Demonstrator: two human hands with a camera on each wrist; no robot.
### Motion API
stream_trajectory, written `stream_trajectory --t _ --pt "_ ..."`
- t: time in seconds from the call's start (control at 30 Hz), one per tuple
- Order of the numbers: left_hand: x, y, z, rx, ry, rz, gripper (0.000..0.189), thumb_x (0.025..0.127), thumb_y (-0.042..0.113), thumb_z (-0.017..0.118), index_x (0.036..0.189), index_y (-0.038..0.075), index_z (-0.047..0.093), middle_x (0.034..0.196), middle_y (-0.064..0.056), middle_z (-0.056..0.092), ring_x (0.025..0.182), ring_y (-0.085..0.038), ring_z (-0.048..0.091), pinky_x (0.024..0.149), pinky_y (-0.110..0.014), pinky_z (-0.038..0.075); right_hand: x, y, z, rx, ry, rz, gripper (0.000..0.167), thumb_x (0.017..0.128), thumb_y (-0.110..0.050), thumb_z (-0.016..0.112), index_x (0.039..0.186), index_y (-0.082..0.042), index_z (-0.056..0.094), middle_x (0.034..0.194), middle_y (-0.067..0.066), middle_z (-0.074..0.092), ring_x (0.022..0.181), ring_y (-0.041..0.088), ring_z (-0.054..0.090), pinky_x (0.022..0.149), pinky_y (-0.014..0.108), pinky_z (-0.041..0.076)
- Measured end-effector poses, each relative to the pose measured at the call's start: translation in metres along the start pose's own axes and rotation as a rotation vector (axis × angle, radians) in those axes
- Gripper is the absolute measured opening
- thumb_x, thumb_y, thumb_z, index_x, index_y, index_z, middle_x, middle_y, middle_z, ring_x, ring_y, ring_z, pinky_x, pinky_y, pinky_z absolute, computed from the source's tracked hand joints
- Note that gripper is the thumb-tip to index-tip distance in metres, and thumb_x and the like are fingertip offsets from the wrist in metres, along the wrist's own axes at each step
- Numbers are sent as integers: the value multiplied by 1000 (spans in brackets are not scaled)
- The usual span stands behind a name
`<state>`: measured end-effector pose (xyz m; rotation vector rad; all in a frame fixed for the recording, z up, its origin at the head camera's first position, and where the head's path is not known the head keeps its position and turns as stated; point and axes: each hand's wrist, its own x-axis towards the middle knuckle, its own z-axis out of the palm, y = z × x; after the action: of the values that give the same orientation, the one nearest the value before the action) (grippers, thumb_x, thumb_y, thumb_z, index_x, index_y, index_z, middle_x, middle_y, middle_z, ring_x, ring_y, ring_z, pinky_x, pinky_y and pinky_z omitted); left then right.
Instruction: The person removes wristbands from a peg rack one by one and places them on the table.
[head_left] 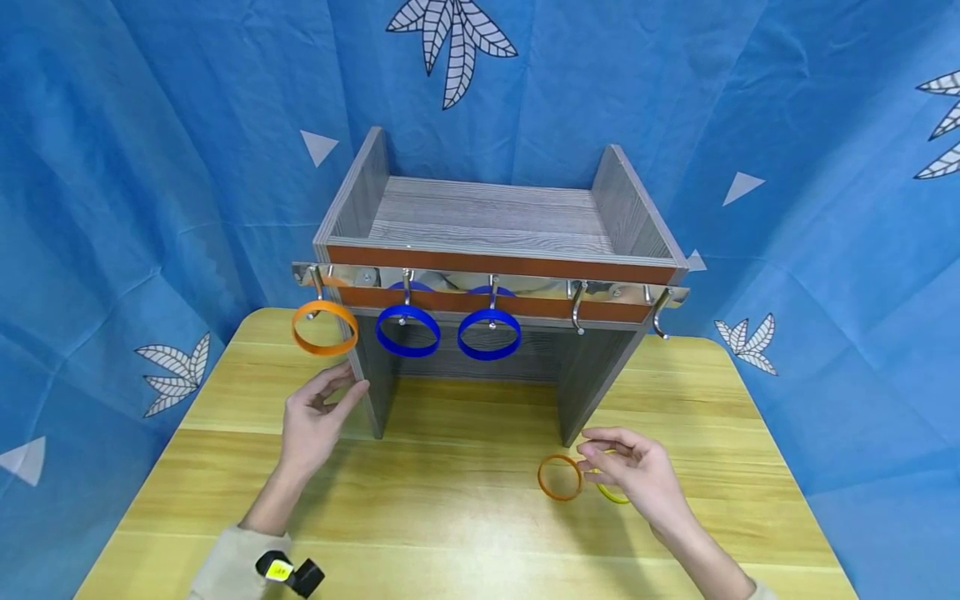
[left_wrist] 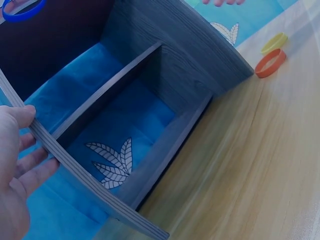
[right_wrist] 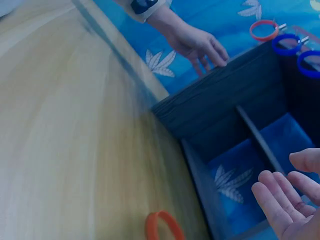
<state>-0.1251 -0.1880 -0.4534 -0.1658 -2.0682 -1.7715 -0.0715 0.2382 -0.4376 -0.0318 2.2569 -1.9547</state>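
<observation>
My left hand (head_left: 315, 417) pinches the front edge of the left side panel (left_wrist: 95, 175) of a grey wooden shelf, thumb on one face and fingers on the other. The right hand (head_left: 633, 475) hovers by the shelf's right side with loosely bent fingers and nothing in them, as the right wrist view shows. Just below it, a yellow band (head_left: 613, 497) lies on the table, partly hidden by that hand. Beside the yellow one is an orange band (head_left: 560, 498). On the hook rail (head_left: 450, 281) hang another orange band (head_left: 325, 348) and two blue bands (head_left: 408, 351) (head_left: 489, 354).
Two bare hooks (head_left: 577, 312) (head_left: 660, 315) are at the right of the rail. The grey shelf (head_left: 487, 200) stands toward the back of the wooden table (head_left: 420, 517). Blue patterned cloth (head_left: 187, 125) surrounds the table's back and sides.
</observation>
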Motion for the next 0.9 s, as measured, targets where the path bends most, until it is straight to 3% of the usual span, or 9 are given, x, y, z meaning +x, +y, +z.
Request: stream_trajectory --t 0.43,0.67,0.9 --pt "0 1 -1 9 -2 -5 27 94 -4 75 121 -8 72 104 29 74 99 9 72 74 -12 62 3 -32 10 87 -9 -237 24 99 3 68 117 -11 75 100 -4 80 85 13 80 77 31 68" --pt "1 2 -1 7 -9 -4 27 94 -4 74 121 -8 72 104 29 74 98 9 72 75 -13 62 5 -46 16 111 15 -316 26 99 7 66 118 -8 75 102 -4 81 85 13 80 76 33 68" --pt "0 1 -1 11 -10 -15 28 95 -3 74 122 -8 72 105 30 74 99 10 71 75 -13 62 8 -60 26 169 23 -438 25 96 13 65 120 6 71 104 1 82 87 14 80 77 32 68"
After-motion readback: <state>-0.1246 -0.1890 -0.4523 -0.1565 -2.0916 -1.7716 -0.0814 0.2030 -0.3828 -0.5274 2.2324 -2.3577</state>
